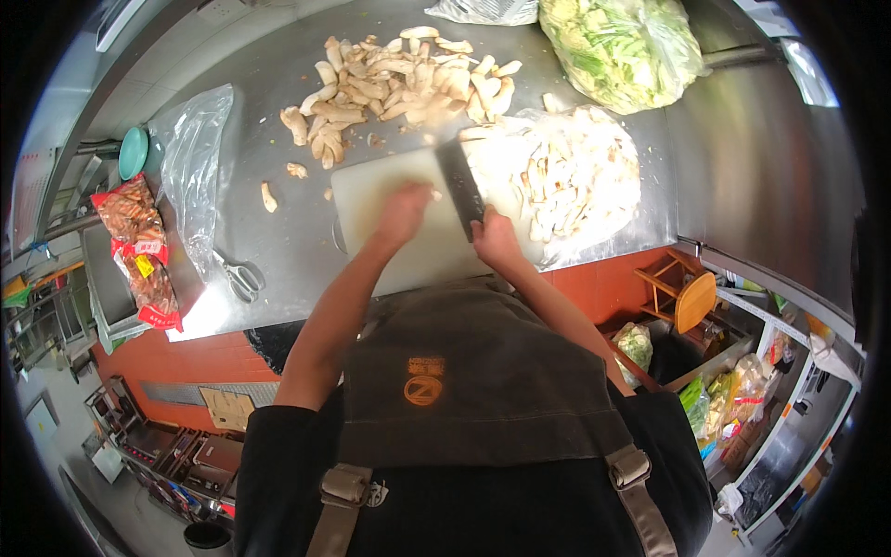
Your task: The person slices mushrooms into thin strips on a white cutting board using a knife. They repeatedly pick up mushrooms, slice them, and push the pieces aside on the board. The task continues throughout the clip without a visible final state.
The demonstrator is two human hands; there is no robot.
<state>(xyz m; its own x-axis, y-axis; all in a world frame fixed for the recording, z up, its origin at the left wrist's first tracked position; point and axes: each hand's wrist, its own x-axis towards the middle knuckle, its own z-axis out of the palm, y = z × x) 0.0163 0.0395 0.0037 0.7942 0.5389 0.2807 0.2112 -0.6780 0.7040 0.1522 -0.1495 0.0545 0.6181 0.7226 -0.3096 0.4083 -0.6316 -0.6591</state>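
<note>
My right hand (pixel 496 238) grips the handle of a dark-bladed cleaver (pixel 459 177), which lies over the right part of a white cutting board (pixel 418 268). My left hand (pixel 405 212) is blurred above the middle of the board, fingers curled. A small pale piece (pixel 436 195) shows at its fingertips; whether it is held is unclear. Beyond the board spreads a heap of whole king oyster mushrooms (pixel 397 80). To the right of the cleaver, sliced mushrooms (pixel 564 181) fill a clear plastic bag, partly washed out by glare.
The steel table (pixel 278 237) carries scissors (pixel 240 278), an empty-looking plastic bag (pixel 198 167) and stray mushrooms (pixel 269 198) on the left. Red-printed food packets (pixel 143 254) lie at its left end. A big bag of cut cabbage (pixel 623 52) stands back right. Below right is a wooden stool (pixel 686 296).
</note>
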